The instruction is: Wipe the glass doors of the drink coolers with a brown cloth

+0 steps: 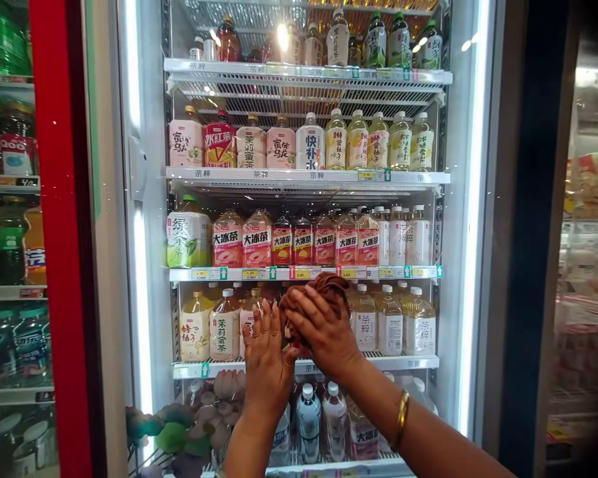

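Ahead of me is the closed glass door [309, 219] of a lit drinks cooler, with speckles and light reflections on it. My right hand [323, 328] presses a crumpled brown cloth [335, 287] to the glass, its fingers over the bunched fabric. Just left of it, my left hand [268, 362] lies flat against the glass with its fingers up and slightly apart. Its thumb is close to the cloth; whether they touch I cannot tell. Both hands are in front of the lower bottle shelf and hide some of its bottles.
Behind the glass, several shelves [299, 176] hold rows of bottled tea [284, 143]. Green and grey round leaf shapes [172, 437] show at the lower left. A red cooler frame [62, 239] borders another drinks cabinet on the left, and a dark frame [538, 239] stands on the right.
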The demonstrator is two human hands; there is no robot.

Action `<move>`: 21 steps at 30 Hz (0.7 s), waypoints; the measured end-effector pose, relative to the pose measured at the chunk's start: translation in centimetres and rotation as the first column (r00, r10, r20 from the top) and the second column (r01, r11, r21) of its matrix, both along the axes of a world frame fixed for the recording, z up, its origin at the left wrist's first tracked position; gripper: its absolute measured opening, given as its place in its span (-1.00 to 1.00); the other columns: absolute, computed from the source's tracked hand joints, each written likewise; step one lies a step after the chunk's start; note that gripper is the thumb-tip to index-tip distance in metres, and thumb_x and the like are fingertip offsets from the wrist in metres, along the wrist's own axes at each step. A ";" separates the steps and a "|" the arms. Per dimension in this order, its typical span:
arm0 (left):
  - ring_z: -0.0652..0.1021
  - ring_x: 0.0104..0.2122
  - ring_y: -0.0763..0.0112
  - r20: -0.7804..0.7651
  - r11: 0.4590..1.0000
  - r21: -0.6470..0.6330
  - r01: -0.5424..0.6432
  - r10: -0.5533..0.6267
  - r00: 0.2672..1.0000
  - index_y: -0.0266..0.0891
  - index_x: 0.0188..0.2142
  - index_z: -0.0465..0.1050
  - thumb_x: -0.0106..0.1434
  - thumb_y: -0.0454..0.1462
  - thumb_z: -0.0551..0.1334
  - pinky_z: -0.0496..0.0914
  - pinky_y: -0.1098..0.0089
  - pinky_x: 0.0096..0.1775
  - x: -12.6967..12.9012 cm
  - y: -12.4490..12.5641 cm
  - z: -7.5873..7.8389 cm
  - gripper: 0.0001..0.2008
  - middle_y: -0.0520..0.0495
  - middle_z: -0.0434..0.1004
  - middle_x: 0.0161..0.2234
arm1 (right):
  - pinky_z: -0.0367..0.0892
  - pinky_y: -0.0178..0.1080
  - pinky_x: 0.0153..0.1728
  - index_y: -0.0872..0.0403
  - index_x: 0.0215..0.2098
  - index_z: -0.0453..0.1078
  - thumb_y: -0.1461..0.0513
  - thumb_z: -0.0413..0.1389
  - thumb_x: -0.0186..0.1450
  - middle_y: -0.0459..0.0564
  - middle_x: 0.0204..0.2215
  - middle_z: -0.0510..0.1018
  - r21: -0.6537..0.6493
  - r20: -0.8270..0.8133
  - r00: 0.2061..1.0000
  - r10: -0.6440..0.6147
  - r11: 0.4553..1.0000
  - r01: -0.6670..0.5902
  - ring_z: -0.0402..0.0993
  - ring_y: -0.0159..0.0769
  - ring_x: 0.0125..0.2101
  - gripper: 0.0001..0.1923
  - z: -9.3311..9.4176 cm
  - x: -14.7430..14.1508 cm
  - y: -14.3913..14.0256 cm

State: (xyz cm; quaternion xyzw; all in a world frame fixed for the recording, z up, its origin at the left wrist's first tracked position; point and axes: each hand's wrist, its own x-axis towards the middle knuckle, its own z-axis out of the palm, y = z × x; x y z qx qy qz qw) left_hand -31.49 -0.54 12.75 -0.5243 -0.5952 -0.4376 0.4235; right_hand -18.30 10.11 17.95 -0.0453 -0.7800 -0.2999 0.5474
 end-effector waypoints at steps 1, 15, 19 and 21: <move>-0.18 0.53 0.22 -0.003 1.000 0.002 -0.004 0.004 1.000 -0.18 0.54 -0.26 0.53 0.04 -0.11 -0.30 0.04 0.49 -0.1 -0.1 0.0 -0.28 -0.21 -0.20 0.54 | -0.50 0.09 0.51 -0.16 0.26 0.39 0.10 0.11 0.46 -0.14 0.42 0.30 0.036 0.030 1.000 0.007 0.999 -0.008 -0.06 -0.23 0.50 -0.58 -1.2 -0.1 0.0; -0.16 0.53 0.18 -0.010 0.999 -0.029 -0.030 0.029 1.000 -0.13 0.54 -0.26 0.54 0.02 -0.11 -0.25 -0.05 0.48 -0.6 -1.1 0.6 -0.30 -0.22 -0.15 0.54 | -0.21 0.16 0.52 -0.12 0.20 0.44 0.22 0.14 0.42 -0.05 0.37 0.38 -0.032 -0.077 0.997 0.024 0.999 -0.026 0.09 -0.12 0.46 -0.61 2.3 0.4 0.8; -0.15 0.53 0.16 -0.004 0.999 -0.019 -0.044 0.044 0.999 -0.14 0.54 -0.28 0.54 0.02 -0.10 -0.24 -0.05 0.48 -0.9 -1.1 0.6 -0.29 -0.22 -0.17 0.54 | -0.43 0.17 0.52 -0.17 0.10 0.50 0.17 0.15 0.46 -0.16 0.35 0.41 0.162 0.090 0.995 0.053 0.984 -0.067 0.10 -0.26 0.46 -0.73 -1.3 0.1 0.4; -0.14 0.53 0.17 -0.002 0.999 -0.026 -0.046 0.046 0.999 -0.13 0.54 -0.27 0.53 0.02 -0.09 -0.25 -0.03 0.49 -1.0 -1.3 0.5 -0.29 -0.20 -0.18 0.54 | -0.33 0.11 0.53 -0.19 0.12 0.50 0.19 0.13 0.47 -0.19 0.33 0.45 0.188 0.142 0.986 0.083 0.976 -0.110 0.14 -0.32 0.44 -0.72 -3.1 1.7 1.2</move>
